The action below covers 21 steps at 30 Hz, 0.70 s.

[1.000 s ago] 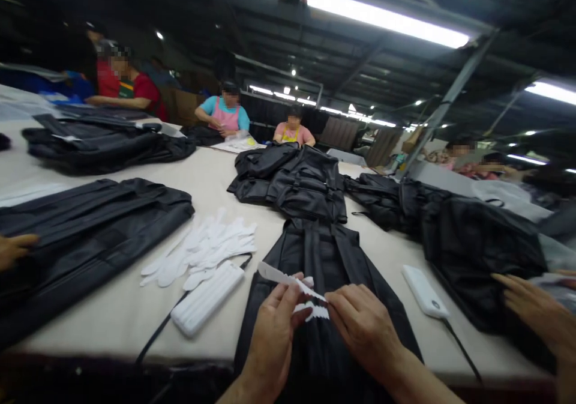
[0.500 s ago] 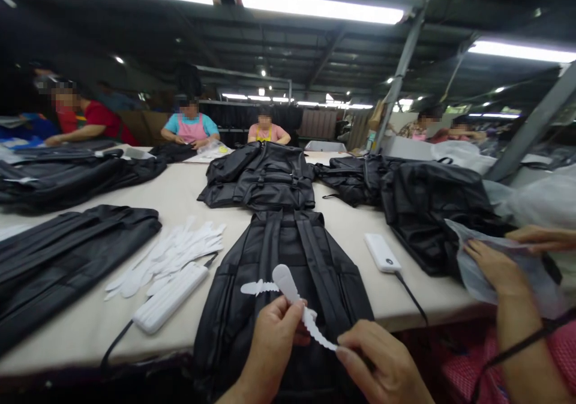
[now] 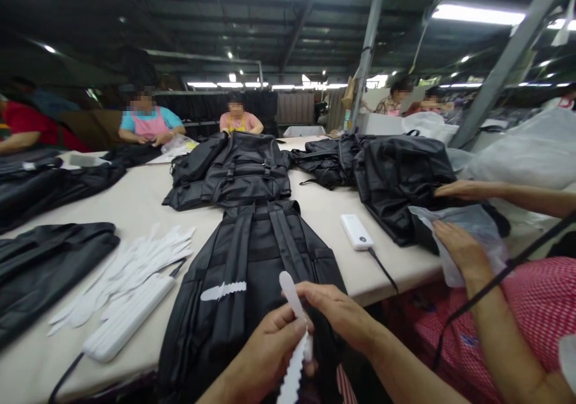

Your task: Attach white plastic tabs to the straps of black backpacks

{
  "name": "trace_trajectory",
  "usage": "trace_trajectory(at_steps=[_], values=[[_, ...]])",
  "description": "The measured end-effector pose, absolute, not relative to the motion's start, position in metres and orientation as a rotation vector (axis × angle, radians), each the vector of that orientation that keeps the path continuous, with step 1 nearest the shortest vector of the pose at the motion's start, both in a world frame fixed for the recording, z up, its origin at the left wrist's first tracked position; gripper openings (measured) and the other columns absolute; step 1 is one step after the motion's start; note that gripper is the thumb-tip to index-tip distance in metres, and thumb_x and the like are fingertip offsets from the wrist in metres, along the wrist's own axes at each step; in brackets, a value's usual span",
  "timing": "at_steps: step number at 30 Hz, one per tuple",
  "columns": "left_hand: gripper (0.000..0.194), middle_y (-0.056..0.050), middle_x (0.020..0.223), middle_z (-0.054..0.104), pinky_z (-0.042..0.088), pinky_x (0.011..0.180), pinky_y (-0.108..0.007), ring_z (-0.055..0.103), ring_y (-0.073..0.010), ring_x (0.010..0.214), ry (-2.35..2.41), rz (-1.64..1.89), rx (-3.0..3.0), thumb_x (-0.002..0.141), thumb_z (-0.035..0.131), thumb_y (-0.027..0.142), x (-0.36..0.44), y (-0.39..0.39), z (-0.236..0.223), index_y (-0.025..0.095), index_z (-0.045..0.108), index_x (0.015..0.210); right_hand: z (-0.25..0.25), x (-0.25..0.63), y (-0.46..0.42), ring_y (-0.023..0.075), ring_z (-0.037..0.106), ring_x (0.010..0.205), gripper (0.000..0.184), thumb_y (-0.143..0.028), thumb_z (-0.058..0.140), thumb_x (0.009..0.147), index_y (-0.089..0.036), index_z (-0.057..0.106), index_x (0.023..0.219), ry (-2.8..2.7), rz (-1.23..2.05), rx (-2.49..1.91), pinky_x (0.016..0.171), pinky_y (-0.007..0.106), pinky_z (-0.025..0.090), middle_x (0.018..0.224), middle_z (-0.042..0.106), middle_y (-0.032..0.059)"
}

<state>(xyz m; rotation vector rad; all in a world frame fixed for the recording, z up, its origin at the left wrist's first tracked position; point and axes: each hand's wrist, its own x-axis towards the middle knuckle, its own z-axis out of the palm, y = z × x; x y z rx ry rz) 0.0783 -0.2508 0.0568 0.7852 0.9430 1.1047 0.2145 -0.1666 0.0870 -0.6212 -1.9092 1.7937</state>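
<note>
A white strip with wavy edges and a rounded end (image 3: 293,296) is pinched between the thumb and fingers of my left hand (image 3: 281,338). Its toothed tail hangs down towards me. My right hand (image 3: 335,311) is beside the strip's upper part, fingers stretched out and close to it; whether they touch is hard to tell. Below both hands lies a black backpack (image 3: 265,254), straps facing up. A second white wavy strip (image 3: 224,290) crosses its left strap; I cannot tell whether it goes round the strap.
White gloves (image 3: 135,266) and a white power bank (image 3: 130,320) lie to the left; another power bank (image 3: 355,232) lies to the right. More black backpacks (image 3: 243,167) sit further back. At right, a co-worker's hands (image 3: 463,245) handle a clear plastic bag (image 3: 483,230).
My right hand has let go of the strip's tail and moved up beside its rounded end. My left hand still holds the strip, now turned more upright. The view has swung right.
</note>
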Motion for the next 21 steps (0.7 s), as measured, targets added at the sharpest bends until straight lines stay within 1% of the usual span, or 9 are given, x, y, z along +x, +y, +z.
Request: trace_trajectory(at_steps=[2,4,6,7,9,12,15,18,21], values=[[0.020,0.004,0.043,0.047,0.044,0.048,-0.023,0.046,-0.0077,0.037,0.669,1.048,0.655,0.079,0.057,0.034,0.084,-0.249,0.045,0.015,0.052,0.075,0.084,0.214,-0.172,0.0162,0.057,0.093,0.042,-0.046,0.040,0.088,-0.016,0.064,0.105,-1.847,1.963,-0.622,0.085,0.028,0.041,0.100,0.063,0.0056],[0.020,0.007,0.040,0.039,0.044,0.045,-0.022,0.036,-0.0041,0.031,0.484,1.049,0.542,0.079,0.058,0.031,0.091,-0.247,0.031,0.014,0.052,0.072,0.079,0.212,-0.178,0.0113,0.058,0.072,0.035,-0.043,0.050,0.083,-0.014,0.066,0.096,-1.750,2.015,-0.696,0.067,0.022,0.044,0.088,0.063,0.0039],[0.020,0.009,0.038,0.034,0.042,0.041,-0.021,0.029,-0.0026,0.028,0.387,1.065,0.443,0.078,0.058,0.032,0.098,-0.246,0.019,0.014,0.053,0.071,0.076,0.210,-0.182,0.0061,0.048,0.050,0.028,-0.038,0.056,0.078,-0.013,0.065,0.084,-1.672,2.002,-0.809,0.049,0.018,0.038,0.067,0.058,-0.0009],[0.021,0.009,0.038,0.033,0.042,0.040,-0.022,0.028,-0.0028,0.028,0.381,1.070,0.421,0.077,0.059,0.033,0.100,-0.246,0.016,0.014,0.053,0.071,0.075,0.210,-0.184,0.0048,0.042,0.044,0.025,-0.037,0.056,0.077,-0.013,0.063,0.080,-1.652,1.979,-0.870,0.045,0.017,0.034,0.058,0.053,-0.0033],[0.025,0.007,0.037,0.037,0.043,0.042,-0.024,0.033,-0.0043,0.028,0.430,1.042,0.442,0.076,0.060,0.037,0.104,-0.244,0.015,0.013,0.055,0.070,0.075,0.210,-0.188,0.0051,0.042,0.044,0.023,-0.035,0.055,0.078,-0.013,0.060,0.075,-1.659,1.889,-0.939,0.044,0.017,0.033,0.053,0.050,-0.0046],[0.033,0.003,0.042,0.044,0.044,0.049,-0.025,0.041,-0.0060,0.034,0.580,0.957,0.517,0.070,0.064,0.043,0.102,-0.242,0.026,0.012,0.056,0.063,0.077,0.210,-0.191,0.0089,0.052,0.058,0.023,-0.035,0.052,0.081,-0.014,0.058,0.073,-1.670,1.773,-0.925,0.055,0.019,0.040,0.065,0.059,-0.0003],[0.029,0.001,0.052,0.052,0.042,0.052,-0.024,0.047,-0.0075,0.042,0.747,0.852,0.622,0.064,0.070,0.039,0.095,-0.241,0.041,0.012,0.058,0.064,0.079,0.218,-0.183,0.0098,0.054,0.056,0.024,-0.038,0.052,0.081,-0.015,0.053,0.072,-1.565,1.836,-0.905,0.054,0.021,0.041,0.065,0.061,0.0006],[0.019,0.000,0.060,0.057,0.042,0.057,-0.023,0.053,-0.0099,0.053,0.980,0.768,0.790,0.064,0.070,0.027,0.081,-0.241,0.050,0.013,0.061,0.072,0.080,0.244,-0.156,0.0077,0.049,0.045,0.027,-0.042,0.054,0.079,-0.018,0.047,0.072,-1.316,1.870,-0.881,0.050,0.021,0.041,0.053,0.053,-0.0046],[0.015,0.001,0.059,0.056,0.042,0.059,-0.024,0.053,-0.0106,0.055,1.273,0.915,0.876,0.071,0.062,0.029,0.066,-0.238,0.043,0.015,0.059,0.072,0.074,0.276,-0.123,0.0056,0.042,0.036,0.027,-0.043,0.058,0.076,-0.020,0.044,0.076,-1.140,1.731,-0.915,0.047,0.021,0.041,0.045,0.040,-0.0109]])
